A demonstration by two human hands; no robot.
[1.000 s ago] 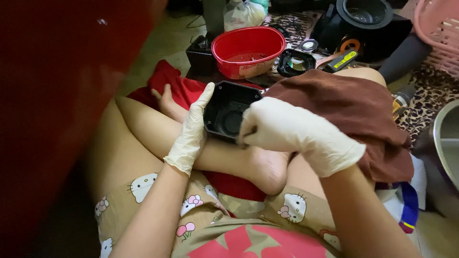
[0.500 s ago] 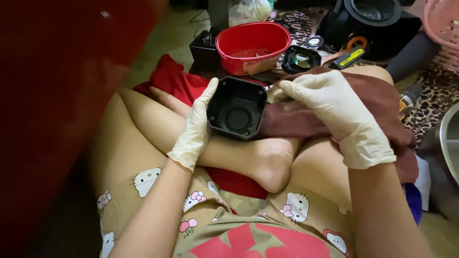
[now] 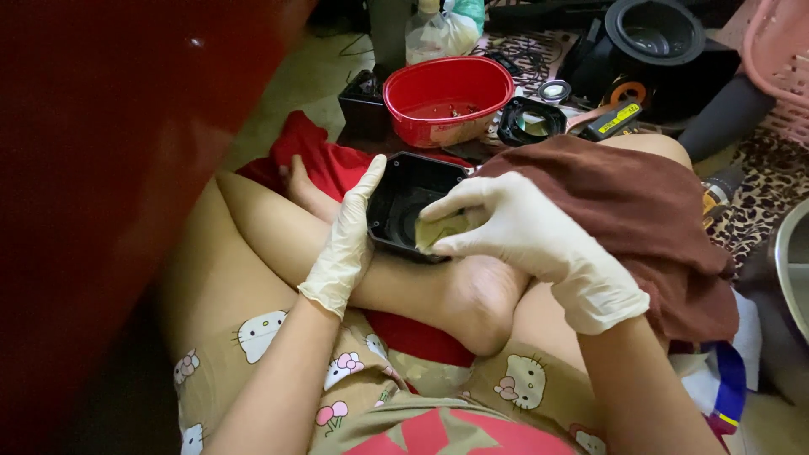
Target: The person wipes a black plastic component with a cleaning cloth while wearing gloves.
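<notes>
Over crossed legs, left hand point(image 3: 350, 240) clasping black housing point(image 3: 409, 202), right hand point(image 3: 514, 227) pinching yellow cloth point(image 3: 440, 229)

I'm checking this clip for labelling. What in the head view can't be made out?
- Inside of the black housing: the right hand and the yellowish pad it presses in cover most of it.
- Left hand: its fingers behind the housing's side are hidden.
- Small bits in the red bowl: too small to identify.
- Pink basket: cut off by the top right edge.
- Left side: a blurred red surface blocks it.
</notes>
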